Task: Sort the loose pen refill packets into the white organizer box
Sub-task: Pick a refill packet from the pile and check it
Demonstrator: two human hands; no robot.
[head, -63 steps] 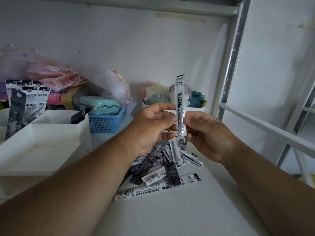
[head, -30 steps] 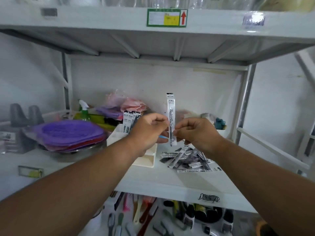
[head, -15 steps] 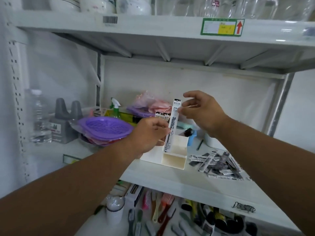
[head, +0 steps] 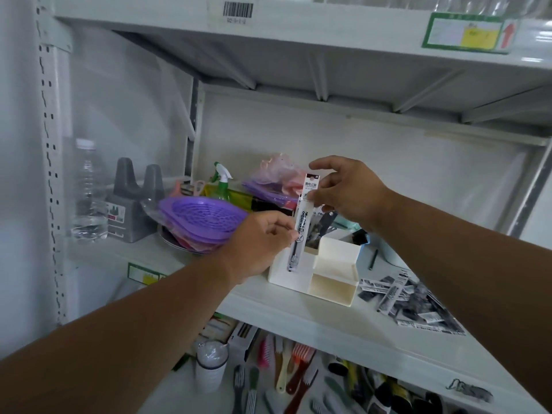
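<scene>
The left hand (head: 257,243) pinches a refill packet (head: 302,222) at mid-length, holding it upright over the white organizer box (head: 316,270); the right hand (head: 349,192) pinches its top. The box stands near the shelf (head: 298,318) front edge, packets standing in its rear compartment. Loose packets (head: 409,303) lie just right of it

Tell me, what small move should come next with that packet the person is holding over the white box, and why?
Probably lower the refill packet into the rear compartment of the white organizer box. Both hands hold it nearly upright, the left hand low, the right hand near the top, and other packets already stand in the back.
</scene>
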